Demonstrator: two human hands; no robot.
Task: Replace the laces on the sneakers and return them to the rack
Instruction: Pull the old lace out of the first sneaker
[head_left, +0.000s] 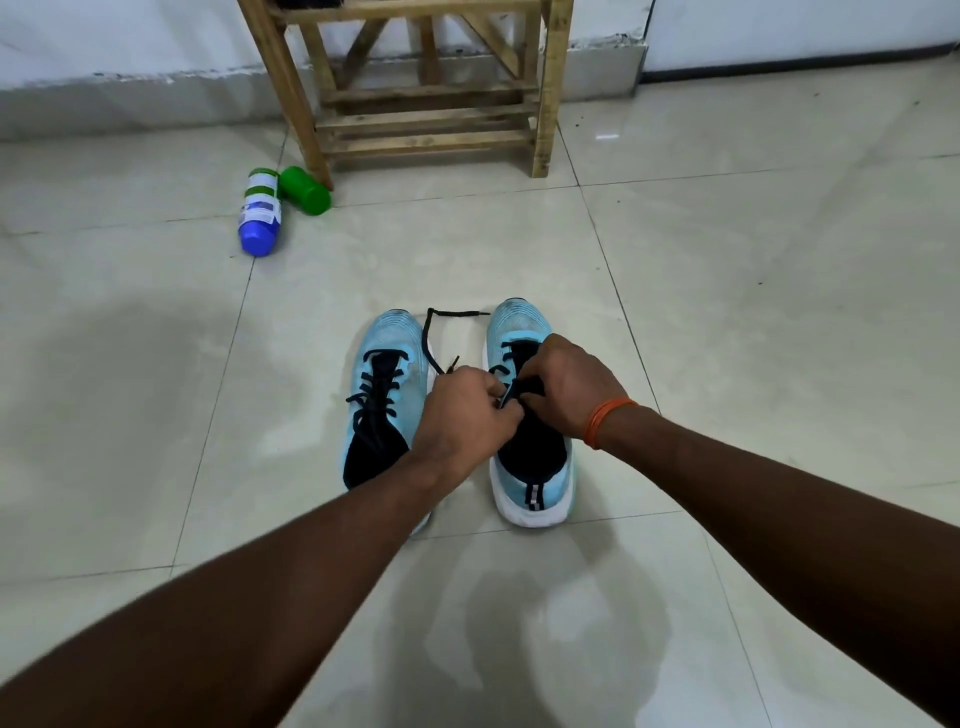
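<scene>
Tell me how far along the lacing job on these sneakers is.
Done: the left light-blue sneaker looks threaded in black. In hand: the left hand and right hand pinch the black lace at the right light-blue sneaker, its loose end trailing on the tiles. Left: finishing that shoe and setting both on the wooden slatted rack.

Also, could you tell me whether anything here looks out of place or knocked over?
Two bottles lie on their sides on the floor beside the wooden rack's leg: a blue-and-white bottle and a green bottle. No spill shows.

Two sneakers (457, 410) side by side before the rack (415, 88), bottles (275, 208) left.
</scene>
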